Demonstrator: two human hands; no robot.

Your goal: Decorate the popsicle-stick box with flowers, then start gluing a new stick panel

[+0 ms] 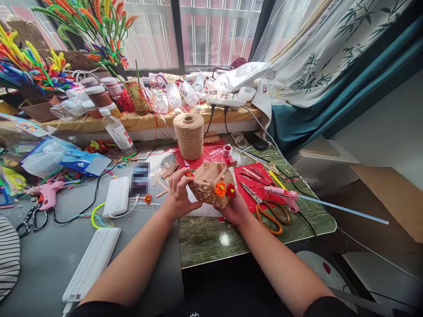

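Observation:
Between my two hands is a small brown box [206,190], built of thin wooden strips with a rough, woven-looking side and dividers across its top. Orange and red fuzzy flowers [220,189] sit on its near right corner. My left hand [180,193] grips the box's left side, fingers over the upper edge and thumb low. My right hand [235,208] supports it from beneath at the right corner; some of its fingers are hidden under the box. Below lie white paper and red sheets [243,191] on a green wood-patterned board [211,244].
Orange-handled scissors [269,215] and a pink glue gun [286,196] with a long glue stick lie right. A twine spool [188,136] stands behind the box. Wood strips [165,176], white power banks [92,264] and another pink glue gun [49,193] are left. Bottles [119,132] line the back.

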